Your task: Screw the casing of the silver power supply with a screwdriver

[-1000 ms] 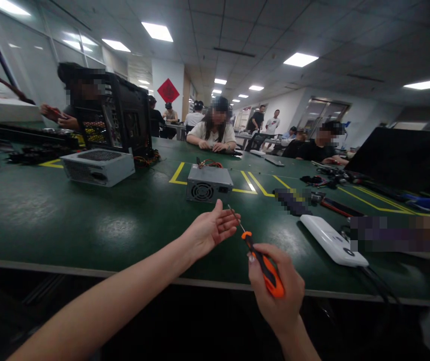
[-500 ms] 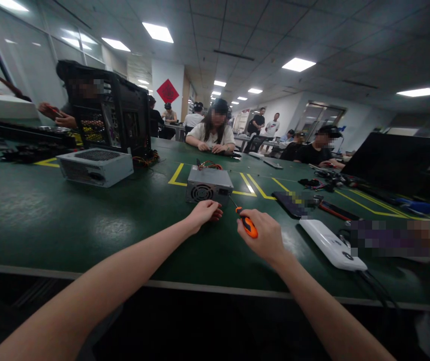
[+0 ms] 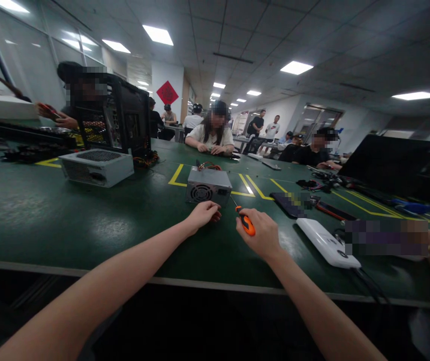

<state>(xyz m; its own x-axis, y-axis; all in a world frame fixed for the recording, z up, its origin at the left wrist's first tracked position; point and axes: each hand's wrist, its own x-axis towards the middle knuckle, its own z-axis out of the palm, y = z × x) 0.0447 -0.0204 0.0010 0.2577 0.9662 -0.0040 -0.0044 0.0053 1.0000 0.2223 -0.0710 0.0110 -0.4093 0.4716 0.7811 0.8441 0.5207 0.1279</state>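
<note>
A grey metal computer power supply [image 3: 209, 184] stands on the green table in front of me, its round fan grille and socket facing me and a bundle of wires at its back. My right hand [image 3: 259, 231] is closed round the orange and black handle of a screwdriver [image 3: 247, 225]. The screwdriver's thin shaft points up and left, its tip close to the lower right edge of the power supply. Just below the unit's front, my left hand [image 3: 204, 216] has its fingers curled inward. Whatever they pinch, if anything, is hidden.
Another power supply [image 3: 98, 168] sits to the left, before an open black computer case [image 3: 125, 110]. On the right lie a dark phone [image 3: 288, 204], a white power strip [image 3: 326, 242] and a black monitor [image 3: 399, 170]. A co-worker [image 3: 211, 133] sits opposite; another person's arm is at the far right.
The view has shifted slightly, moving objects on the right a little leftward. Both hands keep nearly the same place and hold; the screwdriver stays by the power supply's edge.
</note>
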